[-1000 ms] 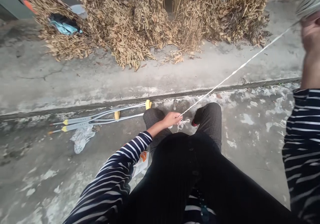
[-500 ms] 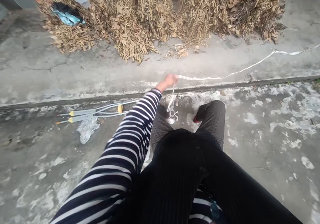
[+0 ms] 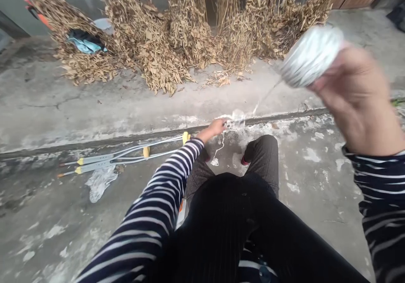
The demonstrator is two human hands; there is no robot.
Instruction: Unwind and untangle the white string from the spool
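My right hand, raised at the right and close to the camera, is closed on a ball of white plastic twine. Motion smears the ball and the fingers. From its lower side a thin strand runs down and left toward my left hand. That hand is closed on the white twine near the concrete step edge, in front of my knees. A loose tail of twine hangs below it, its end bunched close to the ground between my feet. Just right of the left hand the twine is a blurred loop.
A pair of crutches with yellow grips lies at the left by the step. Beside them is a crumpled clear plastic bag. Dried plant bundles line the wall, with a blue and black cloth on them.
My right hand has come into view at the right with the ball of twine. The strand that stretched off to the right is now slack and short. The camera view has tipped up slightly.
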